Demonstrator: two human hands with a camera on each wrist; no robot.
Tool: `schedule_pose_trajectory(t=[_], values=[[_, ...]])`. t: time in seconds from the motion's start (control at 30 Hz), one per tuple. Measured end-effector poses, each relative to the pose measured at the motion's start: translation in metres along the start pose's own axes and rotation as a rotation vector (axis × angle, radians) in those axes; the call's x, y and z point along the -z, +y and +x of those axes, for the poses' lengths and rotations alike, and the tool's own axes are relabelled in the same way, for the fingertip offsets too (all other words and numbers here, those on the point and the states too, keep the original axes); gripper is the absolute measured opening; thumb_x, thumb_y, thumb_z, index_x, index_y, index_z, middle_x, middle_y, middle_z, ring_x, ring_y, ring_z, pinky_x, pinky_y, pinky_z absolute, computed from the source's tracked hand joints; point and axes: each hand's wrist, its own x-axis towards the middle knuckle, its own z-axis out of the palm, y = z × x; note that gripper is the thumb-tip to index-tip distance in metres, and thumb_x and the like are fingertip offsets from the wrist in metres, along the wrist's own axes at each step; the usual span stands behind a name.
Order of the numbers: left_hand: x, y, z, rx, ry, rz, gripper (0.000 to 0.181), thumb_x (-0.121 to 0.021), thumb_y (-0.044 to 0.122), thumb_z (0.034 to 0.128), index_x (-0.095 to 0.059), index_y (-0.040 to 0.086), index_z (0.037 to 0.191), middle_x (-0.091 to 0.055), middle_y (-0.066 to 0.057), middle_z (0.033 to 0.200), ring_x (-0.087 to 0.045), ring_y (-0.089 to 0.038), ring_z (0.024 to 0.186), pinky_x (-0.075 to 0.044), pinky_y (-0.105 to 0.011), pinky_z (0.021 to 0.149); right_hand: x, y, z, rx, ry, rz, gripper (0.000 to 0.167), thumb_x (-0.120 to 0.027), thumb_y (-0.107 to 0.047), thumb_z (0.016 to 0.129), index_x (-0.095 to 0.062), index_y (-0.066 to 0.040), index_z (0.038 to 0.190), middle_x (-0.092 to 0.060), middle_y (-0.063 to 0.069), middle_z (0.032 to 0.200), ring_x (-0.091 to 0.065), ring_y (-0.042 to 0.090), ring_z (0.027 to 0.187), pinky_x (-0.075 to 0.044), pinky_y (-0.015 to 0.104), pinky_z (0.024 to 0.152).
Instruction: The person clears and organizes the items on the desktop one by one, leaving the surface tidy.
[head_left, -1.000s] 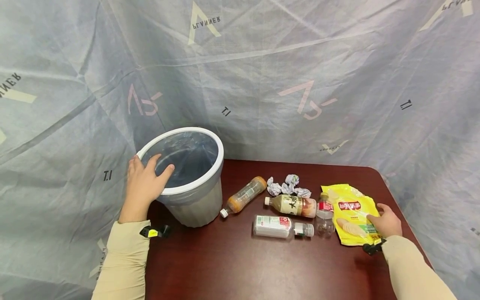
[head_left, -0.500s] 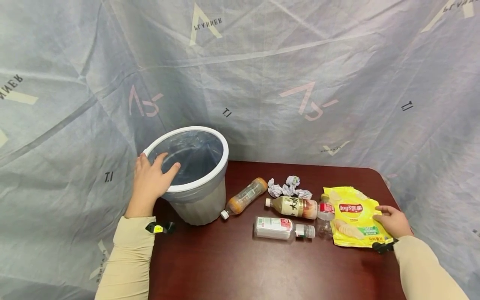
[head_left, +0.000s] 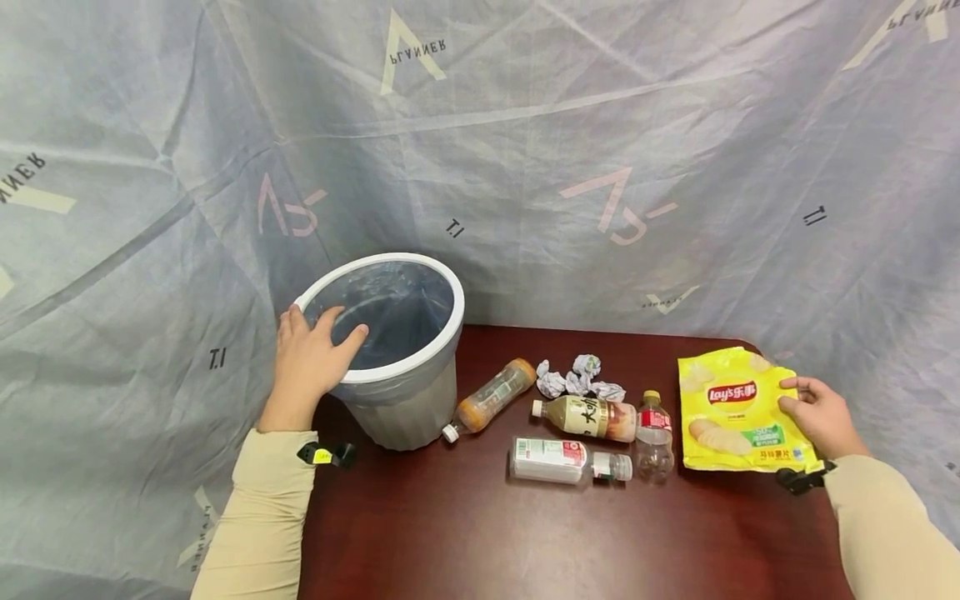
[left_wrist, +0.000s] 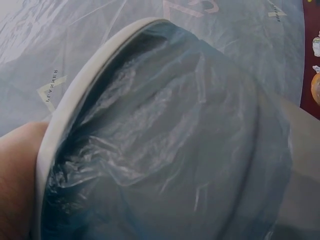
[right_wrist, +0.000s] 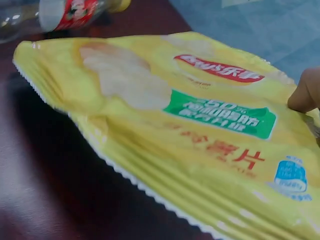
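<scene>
The left hand (head_left: 311, 358), fingers loosely spread, rests at the left rim of a grey bin (head_left: 408, 412) lined with plastic. Just right of the bin, on the tabletop (head_left: 540, 542), lies an orange-ended bottle (head_left: 495, 396); then a white-labelled bottle (head_left: 551, 461), with a brownish bottle (head_left: 588, 417) behind it and crumpled paper balls (head_left: 551, 384) farther back; next, a red-labelled bottle (head_left: 655, 432). Rightmost, a yellow chip bag (head_left: 738, 408) is raised off the tabletop, its right edge pinched by the right hand (head_left: 825, 417).

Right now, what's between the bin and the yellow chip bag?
The head view shows an orange-tinted bottle, crumpled papers, a brown bottle, a white-labelled bottle and a red-labelled bottle between bin and chip bag.
</scene>
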Motion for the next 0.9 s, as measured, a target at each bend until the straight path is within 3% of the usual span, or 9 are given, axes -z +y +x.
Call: schedule_pose_trajectory(t=[0.17,0.33,0.53,0.7,0.9], values=[[0.001,0.002,0.004,-0.006,0.004,0.003,0.085,-0.037,0.070,0.0980,-0.037,0.008,0.155,0.003,-0.042,0.159,0.006,-0.058,0.148,-0.007,-0.072,0.115,0.012,-0.024,0.008,0.015,0.020,0.105,0.014,-0.058,-0.019,0.100,-0.054,-0.025,0.113,-0.060,-0.014,0.079,-0.067,0.012,0.061,-0.057,0.032,0.052],[0.003,0.001,0.010,-0.031,0.033,-0.050,0.085,-0.039,0.069,0.0979,-0.035,0.007,0.156,-0.004,-0.041,0.159,0.000,-0.057,0.148,-0.010,-0.072,0.114,0.019,-0.055,0.020,0.046,0.039,0.136,0.017,-0.058,-0.016,0.100,-0.055,-0.025,0.114,-0.060,-0.014,0.081,-0.066,0.010,0.061,-0.057,0.030,0.052],[0.005,-0.015,0.015,-0.058,0.053,-0.119,0.081,-0.045,0.060,0.1003,-0.028,0.007,0.160,-0.013,-0.037,0.160,-0.007,-0.056,0.148,-0.012,-0.072,0.114,0.021,-0.094,0.029,0.103,0.066,0.118,0.022,-0.059,-0.016,0.100,-0.056,-0.023,0.120,-0.058,-0.014,0.087,-0.067,0.009,0.062,-0.056,0.027,0.053],[0.005,-0.024,0.018,-0.023,0.028,-0.107,0.085,-0.040,0.064,0.1009,-0.020,0.008,0.162,-0.008,-0.039,0.160,-0.002,-0.059,0.147,-0.003,-0.073,0.114,0.020,-0.123,0.033,0.128,0.098,0.120,0.029,-0.058,-0.015,0.099,-0.056,-0.021,0.128,-0.055,-0.013,0.097,-0.066,0.006,0.062,-0.055,0.025,0.054],[0.004,-0.023,0.020,-0.010,-0.022,-0.118,0.089,-0.035,0.068,0.1007,-0.013,0.008,0.163,0.000,-0.036,0.162,0.003,-0.057,0.148,-0.001,-0.075,0.112,0.019,-0.156,0.036,0.142,0.093,0.129,0.044,-0.056,-0.014,0.099,-0.053,-0.020,0.142,-0.053,-0.008,0.111,-0.066,0.007,0.062,-0.056,0.026,0.054]])
